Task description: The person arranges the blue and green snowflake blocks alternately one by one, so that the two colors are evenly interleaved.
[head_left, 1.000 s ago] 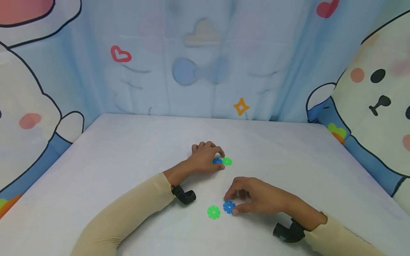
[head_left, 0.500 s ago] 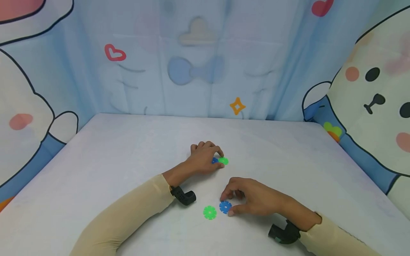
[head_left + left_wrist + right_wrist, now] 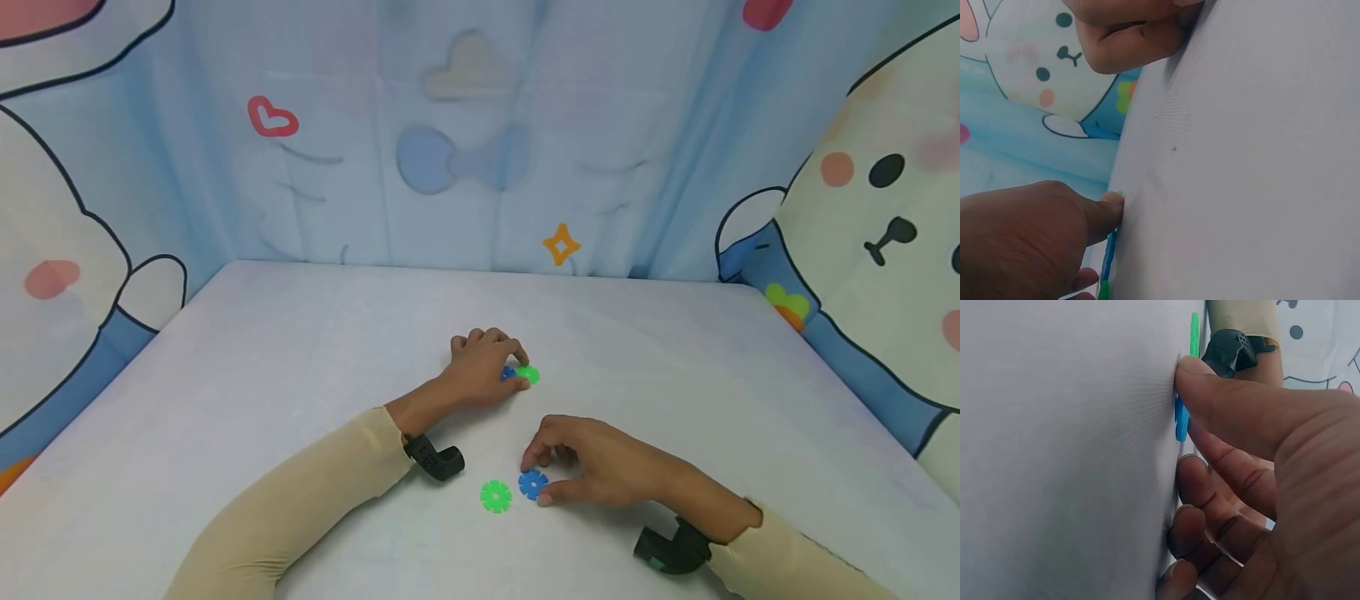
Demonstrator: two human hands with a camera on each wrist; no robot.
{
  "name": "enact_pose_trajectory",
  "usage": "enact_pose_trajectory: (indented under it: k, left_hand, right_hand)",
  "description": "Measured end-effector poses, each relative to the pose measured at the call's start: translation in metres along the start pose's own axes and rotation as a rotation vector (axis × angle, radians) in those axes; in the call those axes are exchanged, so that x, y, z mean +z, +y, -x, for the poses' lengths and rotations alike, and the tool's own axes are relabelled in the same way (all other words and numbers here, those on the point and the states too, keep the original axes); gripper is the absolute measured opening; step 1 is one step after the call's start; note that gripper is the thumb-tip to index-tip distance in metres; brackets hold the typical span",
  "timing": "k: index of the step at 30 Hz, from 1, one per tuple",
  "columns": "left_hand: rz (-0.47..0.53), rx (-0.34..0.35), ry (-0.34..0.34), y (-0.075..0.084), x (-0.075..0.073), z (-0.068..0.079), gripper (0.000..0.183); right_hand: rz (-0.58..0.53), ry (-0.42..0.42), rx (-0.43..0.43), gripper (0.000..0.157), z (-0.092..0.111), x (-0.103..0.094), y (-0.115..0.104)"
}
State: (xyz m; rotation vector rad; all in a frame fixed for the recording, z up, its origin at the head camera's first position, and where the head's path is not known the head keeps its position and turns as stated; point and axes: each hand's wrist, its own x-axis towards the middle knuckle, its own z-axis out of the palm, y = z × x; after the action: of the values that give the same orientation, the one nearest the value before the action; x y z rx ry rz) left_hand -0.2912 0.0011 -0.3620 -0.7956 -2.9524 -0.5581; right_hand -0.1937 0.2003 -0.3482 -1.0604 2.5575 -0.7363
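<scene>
Towards the far middle of the white table, my left hand (image 3: 483, 371) pinches a green notched disc (image 3: 532, 374) between thumb and index finger. A blue notched disc (image 3: 507, 373) lies beside it, partly hidden under the hand. From the left wrist, the blue disc (image 3: 1109, 253) shows edge-on below the thumb, with a bit of green (image 3: 1104, 290) past it. Nearer the front, my right hand (image 3: 600, 462) pinches another blue notched disc (image 3: 533, 484) at its edges, thumb on the near side. Flat on the table just left of it is a second green notched disc (image 3: 496, 497).
White cloth covers the table (image 3: 337, 333). Behind it hangs a blue curtain (image 3: 322, 208) printed with cartoon animals. Black camera mounts sit on the left wrist (image 3: 435, 458) and the right wrist (image 3: 675, 547).
The left thumb and index finger have shifted slightly right, from around the blue disc's edge onto the green disc. The right hand keeps its pinch on its blue disc; the view has shifted slightly.
</scene>
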Motion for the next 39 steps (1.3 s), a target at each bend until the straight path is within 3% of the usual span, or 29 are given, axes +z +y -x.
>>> enact_pose_trajectory:
  k: [6, 26, 39]
  left_hand:
    - [0.032, -0.003, 0.023, -0.0007, 0.0014, 0.0001, 0.031]
    - [0.071, -0.008, 0.041, -0.0015, 0.0028, 0.0004, 0.028]
    - [0.069, -0.007, 0.035, -0.0017, 0.0027, 0.0007, 0.029]
  right_hand:
    - [-0.003, 0.003, -0.027, 0.024, 0.0, 0.0007, 0.0004]
    - [-0.027, -0.031, 0.037, 0.03, -0.0007, 0.0002, 0.0004]
    - [-0.06, -0.043, -0.013, 0.028, -0.0012, 0.0012, 0.0016]
